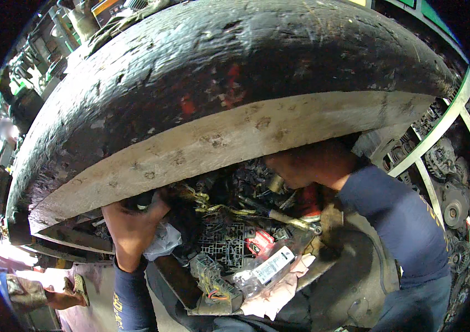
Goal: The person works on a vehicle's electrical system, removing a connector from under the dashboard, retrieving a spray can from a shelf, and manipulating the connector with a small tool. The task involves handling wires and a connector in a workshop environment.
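My left hand [131,228] reaches up under the front edge of a worn black workbench [257,61]. Its fingers curl round a small dark thing with a pale rim [143,203], partly hidden by the bench edge. Beside that wrist is a crumpled clear plastic bag [163,241]. From the right, my right hand [287,167] goes into the shadow below the bench, over a jumble of parts and wires [246,185]; its fingers are hidden. Lower down, a tray [175,282] holds a grey block with wires [212,279], a red and white box [260,242] and a clear packet with a white label [272,265].
Pink paper or cloth [279,293] lies at the tray's front. A metal rod [290,219] crosses the parts. To the right, a pale green metal frame [440,133] borders piled machine parts [456,207]. Another person's sandalled foot [80,290] is at the lower left.
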A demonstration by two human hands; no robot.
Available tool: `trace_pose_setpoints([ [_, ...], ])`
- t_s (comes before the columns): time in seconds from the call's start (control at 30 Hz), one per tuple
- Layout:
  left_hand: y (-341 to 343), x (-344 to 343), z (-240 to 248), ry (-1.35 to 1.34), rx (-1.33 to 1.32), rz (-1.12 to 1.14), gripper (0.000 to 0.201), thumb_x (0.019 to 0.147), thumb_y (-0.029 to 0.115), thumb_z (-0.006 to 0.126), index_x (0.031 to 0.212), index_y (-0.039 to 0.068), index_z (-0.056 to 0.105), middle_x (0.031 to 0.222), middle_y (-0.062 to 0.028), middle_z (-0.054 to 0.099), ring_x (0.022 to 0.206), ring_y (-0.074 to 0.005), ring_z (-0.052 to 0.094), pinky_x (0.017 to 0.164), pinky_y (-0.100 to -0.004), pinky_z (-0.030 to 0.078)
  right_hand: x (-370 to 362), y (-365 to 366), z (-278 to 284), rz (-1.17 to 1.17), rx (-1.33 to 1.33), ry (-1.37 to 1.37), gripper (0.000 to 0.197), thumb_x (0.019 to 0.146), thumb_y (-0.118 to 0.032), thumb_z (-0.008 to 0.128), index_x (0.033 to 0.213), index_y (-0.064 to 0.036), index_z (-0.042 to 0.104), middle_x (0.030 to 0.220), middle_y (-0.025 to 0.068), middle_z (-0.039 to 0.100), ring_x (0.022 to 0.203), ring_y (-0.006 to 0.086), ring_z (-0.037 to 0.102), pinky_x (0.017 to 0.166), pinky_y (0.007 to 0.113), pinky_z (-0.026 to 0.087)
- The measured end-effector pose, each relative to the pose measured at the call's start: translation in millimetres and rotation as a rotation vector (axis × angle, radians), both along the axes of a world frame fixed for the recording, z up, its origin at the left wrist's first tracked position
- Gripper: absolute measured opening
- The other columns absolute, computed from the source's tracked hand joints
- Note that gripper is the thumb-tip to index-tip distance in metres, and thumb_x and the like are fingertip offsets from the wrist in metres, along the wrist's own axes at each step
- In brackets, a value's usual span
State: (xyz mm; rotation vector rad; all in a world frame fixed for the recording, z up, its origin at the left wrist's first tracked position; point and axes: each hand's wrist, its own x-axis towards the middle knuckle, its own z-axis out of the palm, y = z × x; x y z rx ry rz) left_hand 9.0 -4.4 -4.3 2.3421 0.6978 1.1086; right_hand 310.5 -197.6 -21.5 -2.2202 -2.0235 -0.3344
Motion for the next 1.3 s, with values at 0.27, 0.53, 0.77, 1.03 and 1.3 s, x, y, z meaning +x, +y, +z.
trace_pose_setpoints([
  [0.27, 0, -11, -9, -0.054, -0.083, 0.012, 0.047, 0.075, -0.001, 0.084, 0.116, -0.004, 0.063, 0.106, -0.0126, 0.071, 0.099, -0.0236, 0.065, 0.093, -0.0365, 0.051, -10, -5, 43, 0.136, -0.366, -0.105, 0.056, 0.086, -0.040, 0.067, 0.135, -0.0117, 0.063, 0.141, 0.0194, 0.060, 0.132, 0.0410, 0.055, 0.114, 0.054, 0.040],
  [0.53, -1, -9, -9, -0.021, -0.146, -0.018, 0.057, 0.076, -0.001, 0.084, 0.126, -0.002, 0.056, 0.116, -0.0126, 0.067, 0.107, -0.0219, 0.063, 0.099, -0.0360, 0.048, -21, 64, -8, 0.207, -0.147, 0.512, 0.066, 0.086, -0.041, 0.076, 0.142, -0.0095, 0.058, 0.143, 0.0206, 0.059, 0.137, 0.0399, 0.051, 0.115, 0.050, 0.039],
  [0.77, -2, -3, -7, -0.063, -0.150, -0.112, 0.056, 0.074, -0.001, 0.084, 0.123, -0.003, 0.059, 0.113, -0.0116, 0.069, 0.106, -0.0202, 0.064, 0.100, -0.0353, 0.048, -70, 17, 21, 0.167, -0.179, 0.536, 0.076, 0.086, -0.030, 0.073, 0.148, 0.0052, 0.045, 0.148, 0.0313, 0.050, 0.142, 0.0454, 0.044, 0.119, 0.052, 0.036],
  [1.03, -2, -15, -8, -0.070, -0.202, -0.080, 0.052, 0.073, -0.003, 0.081, 0.121, -0.004, 0.061, 0.115, -0.0118, 0.070, 0.105, -0.0210, 0.065, 0.099, -0.0358, 0.049, -146, -26, 11, 0.299, 0.057, 0.815, 0.045, 0.083, -0.015, 0.074, 0.117, -0.0019, 0.048, 0.106, 0.0241, 0.059, 0.089, 0.0451, 0.065, 0.077, 0.053, 0.054],
  [1.3, -8, -3, -2, -0.126, -0.143, -0.057, 0.039, 0.072, -0.002, 0.082, 0.108, -0.002, 0.068, 0.101, -0.0082, 0.073, 0.094, -0.0166, 0.067, 0.090, -0.0326, 0.052, -146, -45, 9, 0.158, 0.143, 0.864, 0.036, 0.075, -0.008, 0.082, 0.104, -0.0065, 0.060, 0.118, 0.0203, 0.054, 0.099, 0.0376, 0.059, 0.081, 0.045, 0.051],
])
